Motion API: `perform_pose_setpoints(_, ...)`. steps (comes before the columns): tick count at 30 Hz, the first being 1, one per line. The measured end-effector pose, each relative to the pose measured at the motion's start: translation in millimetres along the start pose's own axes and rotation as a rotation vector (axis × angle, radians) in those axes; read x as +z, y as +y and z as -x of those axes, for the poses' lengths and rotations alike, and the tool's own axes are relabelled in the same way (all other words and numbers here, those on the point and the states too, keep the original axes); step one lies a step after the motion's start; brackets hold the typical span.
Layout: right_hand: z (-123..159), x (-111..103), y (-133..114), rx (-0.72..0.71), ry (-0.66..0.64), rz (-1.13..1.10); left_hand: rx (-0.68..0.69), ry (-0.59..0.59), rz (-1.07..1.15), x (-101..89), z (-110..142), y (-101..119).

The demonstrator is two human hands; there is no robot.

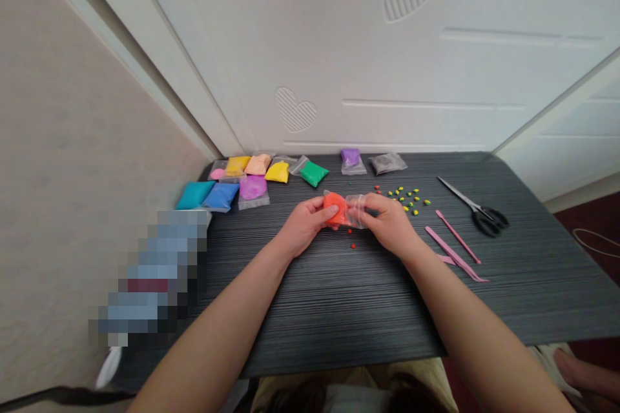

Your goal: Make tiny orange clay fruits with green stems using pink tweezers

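Note:
Over the middle of the dark table, a clear zip bag of orange-red modelling clay [334,209] is held between both hands. My left hand [303,224] grips its clay-filled end, thumb on top. The fingers of my right hand [389,222] pinch the clear upper end of the bag near its opening; their tips are partly hidden by the plastic. Just below the bag lie small red clay bits [353,246]. Beyond my right hand are several little yellow-and-green clay pieces [415,212] and a couple of red bits [377,188].
Several bags of coloured clay line the back left, among them a green bag [314,173] and a blue bag [221,196]. A purple bag [351,158] and a grey bag [388,162] lie behind. Black-handled scissors [489,220] and pink tools [455,253] are on the right.

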State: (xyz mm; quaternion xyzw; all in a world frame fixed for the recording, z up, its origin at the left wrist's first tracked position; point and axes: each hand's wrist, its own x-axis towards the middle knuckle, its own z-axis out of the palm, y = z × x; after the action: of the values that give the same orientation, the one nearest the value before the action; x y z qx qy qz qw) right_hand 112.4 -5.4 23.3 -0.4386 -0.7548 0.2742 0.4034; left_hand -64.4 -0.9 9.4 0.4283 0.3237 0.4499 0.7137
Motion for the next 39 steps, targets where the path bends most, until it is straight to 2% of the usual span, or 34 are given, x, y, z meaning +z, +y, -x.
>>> perform_pose_setpoints(4,0.6,-0.2,-0.6,-0.006,-0.011,0.008,-0.010,-0.008,0.009,0.0,0.3,0.7)
perform_pose_setpoints(10,0.3,0.1,-3.4,-0.067,0.039,-0.012,0.010,0.006,0.036,-1.4,-1.6,-0.1)
perform_pose_setpoints(16,2.4,-0.3,-5.1,-0.101,0.059,0.108,0.024,0.006,0.034,-1.3,-1.2,0.6)
perform_pose_setpoints(21,2.8,-1.6,-6.8,-0.123,0.003,0.238,0.026,-0.011,0.053,-2.0,-0.6,1.7)
perform_pose_setpoints(25,2.6,-0.4,-6.5,-0.127,-0.085,0.241,0.009,-0.027,0.073,-3.7,-0.6,1.7)
perform_pose_setpoints(33,2.7,3.7,-1.2,-0.104,-0.020,0.200,-0.033,-0.072,0.069,-2.9,1.0,2.3)
perform_pose_setpoints(39,3.4,3.6,-1.6,-0.094,-0.036,0.223,-0.056,-0.080,0.068,-3.3,0.0,2.8)
